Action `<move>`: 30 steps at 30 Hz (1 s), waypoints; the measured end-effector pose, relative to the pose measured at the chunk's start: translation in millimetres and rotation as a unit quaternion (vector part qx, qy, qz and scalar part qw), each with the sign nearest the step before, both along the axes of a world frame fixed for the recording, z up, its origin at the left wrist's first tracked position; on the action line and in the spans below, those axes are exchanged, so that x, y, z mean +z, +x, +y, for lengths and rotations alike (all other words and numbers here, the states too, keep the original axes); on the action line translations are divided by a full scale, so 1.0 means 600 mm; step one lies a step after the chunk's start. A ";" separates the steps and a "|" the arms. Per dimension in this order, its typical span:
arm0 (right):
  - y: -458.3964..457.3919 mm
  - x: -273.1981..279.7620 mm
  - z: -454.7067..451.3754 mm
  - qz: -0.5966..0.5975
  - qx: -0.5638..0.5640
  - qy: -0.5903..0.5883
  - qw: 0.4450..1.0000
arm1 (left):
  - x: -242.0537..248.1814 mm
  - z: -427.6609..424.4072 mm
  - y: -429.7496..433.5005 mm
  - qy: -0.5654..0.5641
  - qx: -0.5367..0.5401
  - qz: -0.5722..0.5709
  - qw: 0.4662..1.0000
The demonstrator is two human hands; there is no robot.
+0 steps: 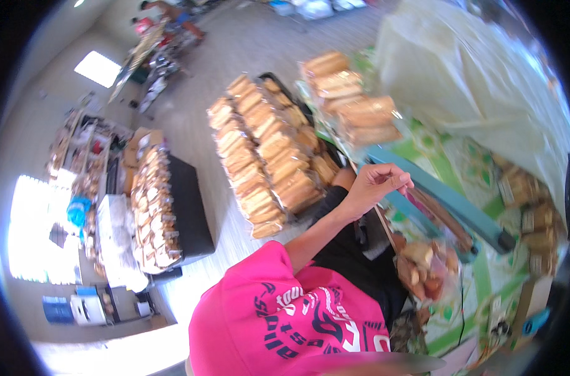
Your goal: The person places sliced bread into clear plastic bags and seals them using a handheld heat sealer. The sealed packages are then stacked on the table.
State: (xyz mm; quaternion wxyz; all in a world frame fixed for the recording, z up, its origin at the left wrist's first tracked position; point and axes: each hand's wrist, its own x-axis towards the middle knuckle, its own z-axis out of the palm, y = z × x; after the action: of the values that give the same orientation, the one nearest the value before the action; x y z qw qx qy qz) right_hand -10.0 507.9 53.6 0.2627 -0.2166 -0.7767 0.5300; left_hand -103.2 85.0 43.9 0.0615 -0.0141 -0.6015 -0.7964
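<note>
My left hand reaches over a teal bag sealer on the table. Its thumb and fingers are drawn together, and I see nothing between them. My right hand is out of view; only a blurred pink sleeve shows at the bottom edge. Close to the sealer's near end lies a clear plastic bag of bread pieces. Beyond its far end, wrapped packs of bread rest on the table's corner. Long rows of wrapped bread stand left of my arm, beside a black crate that also holds bread.
A green-and-white patterned tablecloth covers the table. Pale plastic sheeting drapes its far side, near brown packs. Another stack of wrapped goods sits across the floor by a black bin. A person is far off.
</note>
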 end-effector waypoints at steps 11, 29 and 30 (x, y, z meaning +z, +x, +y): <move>-0.030 -0.017 -0.256 -0.068 0.392 0.100 0.912 | -0.022 -0.046 0.006 -0.085 0.180 0.035 0.979; -0.056 0.021 -0.199 -0.092 0.422 0.197 0.880 | -0.042 0.211 0.001 -0.390 -0.062 0.311 0.864; -0.057 0.023 -0.194 -0.094 0.421 0.199 0.880 | -0.045 0.213 -0.001 -0.387 -0.082 0.301 0.868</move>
State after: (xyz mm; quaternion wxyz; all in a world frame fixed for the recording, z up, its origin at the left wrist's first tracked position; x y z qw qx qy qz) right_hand -44.3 391.4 67.2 -0.0225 0.1390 -0.9049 0.4017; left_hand -104.0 213.0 16.6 0.1632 -0.3249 -0.8106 -0.4591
